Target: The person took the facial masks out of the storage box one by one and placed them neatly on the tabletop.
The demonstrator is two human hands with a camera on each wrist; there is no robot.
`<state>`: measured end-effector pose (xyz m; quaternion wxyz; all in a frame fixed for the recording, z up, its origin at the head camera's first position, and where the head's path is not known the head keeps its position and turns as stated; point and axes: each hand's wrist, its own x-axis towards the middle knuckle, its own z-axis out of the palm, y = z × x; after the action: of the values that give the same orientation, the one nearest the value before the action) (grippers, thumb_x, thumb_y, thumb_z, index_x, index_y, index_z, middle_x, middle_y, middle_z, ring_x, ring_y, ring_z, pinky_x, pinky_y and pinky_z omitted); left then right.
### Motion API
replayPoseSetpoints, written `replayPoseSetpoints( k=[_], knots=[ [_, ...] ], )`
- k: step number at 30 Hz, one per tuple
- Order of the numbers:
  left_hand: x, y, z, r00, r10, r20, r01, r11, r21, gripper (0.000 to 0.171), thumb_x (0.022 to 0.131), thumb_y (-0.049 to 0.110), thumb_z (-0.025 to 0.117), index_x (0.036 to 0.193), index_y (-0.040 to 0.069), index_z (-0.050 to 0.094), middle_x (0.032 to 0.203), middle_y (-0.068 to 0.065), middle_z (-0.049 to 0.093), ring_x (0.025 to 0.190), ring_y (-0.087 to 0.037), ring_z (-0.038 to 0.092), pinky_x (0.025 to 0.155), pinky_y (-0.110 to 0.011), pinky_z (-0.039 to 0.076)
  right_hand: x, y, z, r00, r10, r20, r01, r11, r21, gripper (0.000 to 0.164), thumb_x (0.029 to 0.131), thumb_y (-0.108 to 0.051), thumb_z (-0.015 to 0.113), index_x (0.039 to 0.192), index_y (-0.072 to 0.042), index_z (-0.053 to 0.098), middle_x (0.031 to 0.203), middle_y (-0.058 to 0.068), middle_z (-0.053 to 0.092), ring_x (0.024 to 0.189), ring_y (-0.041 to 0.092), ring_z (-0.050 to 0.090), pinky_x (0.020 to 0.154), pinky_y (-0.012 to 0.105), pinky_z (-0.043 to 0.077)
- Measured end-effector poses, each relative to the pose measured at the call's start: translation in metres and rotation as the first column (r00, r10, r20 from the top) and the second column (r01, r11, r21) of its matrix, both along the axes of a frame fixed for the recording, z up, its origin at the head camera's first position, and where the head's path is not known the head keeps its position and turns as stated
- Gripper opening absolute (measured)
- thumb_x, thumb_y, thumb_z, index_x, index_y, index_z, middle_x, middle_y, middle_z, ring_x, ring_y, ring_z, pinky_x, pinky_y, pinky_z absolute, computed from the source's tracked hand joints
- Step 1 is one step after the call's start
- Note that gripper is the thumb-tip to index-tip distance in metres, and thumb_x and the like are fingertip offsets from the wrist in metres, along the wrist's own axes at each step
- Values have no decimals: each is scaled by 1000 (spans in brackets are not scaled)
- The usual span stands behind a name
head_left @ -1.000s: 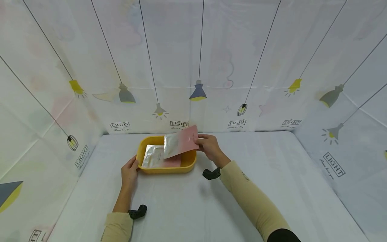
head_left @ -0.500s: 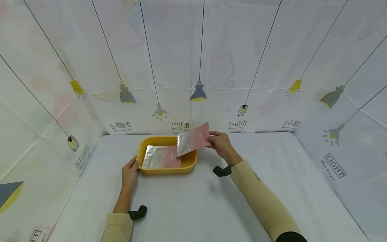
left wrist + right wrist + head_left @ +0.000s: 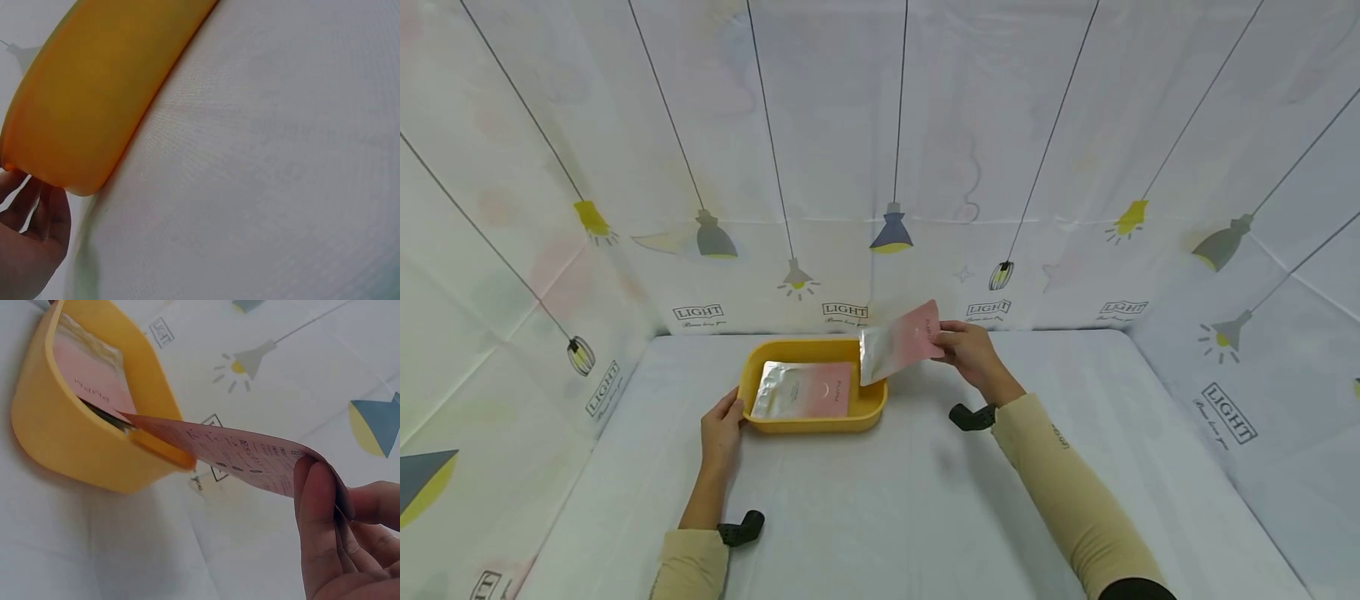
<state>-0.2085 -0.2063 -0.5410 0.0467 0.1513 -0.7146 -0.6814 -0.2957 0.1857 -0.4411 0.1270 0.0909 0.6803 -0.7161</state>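
My right hand (image 3: 972, 354) pinches the right edge of a flat pink-and-silver sheet mask packet (image 3: 898, 342). The packet slants over the right end of a yellow plastic storage box (image 3: 811, 425); small print covers its underside in the right wrist view, where thumb and fingers (image 3: 320, 500) clasp it. Another packet of the same look (image 3: 802, 390) lies flat inside the box, towards its left side. At the box's left end, my left hand (image 3: 722, 427) holds the wall, with fingertips (image 3: 57, 199) against it just under the rim in the left wrist view.
The box stands on a white-covered table (image 3: 880, 517), near the back edge. Behind and beside the table hang white curtain walls (image 3: 985, 125) printed with lamps. Black wrist cameras (image 3: 972, 417) sit on both wrists.
My right hand has moved rightwards with its packet, from above the box's middle to beyond its right end, uncovering more of the packet inside. The left hand and the box have stayed put.
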Motion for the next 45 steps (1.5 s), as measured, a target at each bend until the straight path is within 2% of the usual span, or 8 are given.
replayPoseSetpoints(
  k=[7, 15, 33, 38, 45],
  knots=[
    [0, -1, -1, 1000, -11, -7, 11, 1000, -6, 45, 105, 18, 39, 145, -1, 41, 150, -20, 43, 133, -28, 46, 75, -2, 45, -5, 17, -2, 1000, 9, 0, -9, 999, 41, 46, 96, -9, 60, 140, -1, 48, 126, 14, 56, 87, 15, 67, 77, 23, 59],
    [2, -2, 1, 1000, -6, -17, 6, 1000, -2, 45, 105, 18, 40, 145, -2, 42, 149, -20, 44, 131, -27, 47, 77, -2, 46, -9, 29, 4, 1000, 1, 1, -1, 999, -34, 48, 95, -7, 59, 141, 0, 45, 113, 6, 59, 84, 11, 67, 76, 22, 58],
    [-2, -2, -2, 1000, 6, -31, -7, 999, -31, 44, 105, 18, 41, 144, -2, 43, 148, -21, 45, 131, -29, 48, 76, -1, 46, -15, 47, 15, 999, -11, -39, 9, 998, -68, 44, 96, -8, 59, 137, 1, 47, 99, -2, 65, 80, 10, 67, 75, 21, 58],
    [-2, -2, -1, 1000, 10, -27, -11, 999, -31, 44, 105, 18, 41, 144, -2, 43, 148, -20, 45, 131, -29, 48, 76, 0, 45, -17, 48, 5, 1000, -10, 5, 10, 996, -89, 47, 96, -6, 58, 141, 1, 45, 97, -2, 66, 79, 10, 68, 75, 22, 58],
    [0, -2, -1, 1000, -5, -21, 4, 1000, -26, 44, 105, 18, 40, 144, -2, 43, 148, -21, 45, 131, -29, 48, 75, -1, 45, -20, 52, -21, 997, -28, 68, 33, 997, -67, 48, 97, -6, 57, 143, -1, 45, 107, 2, 60, 81, 11, 66, 75, 22, 58]
  ],
)
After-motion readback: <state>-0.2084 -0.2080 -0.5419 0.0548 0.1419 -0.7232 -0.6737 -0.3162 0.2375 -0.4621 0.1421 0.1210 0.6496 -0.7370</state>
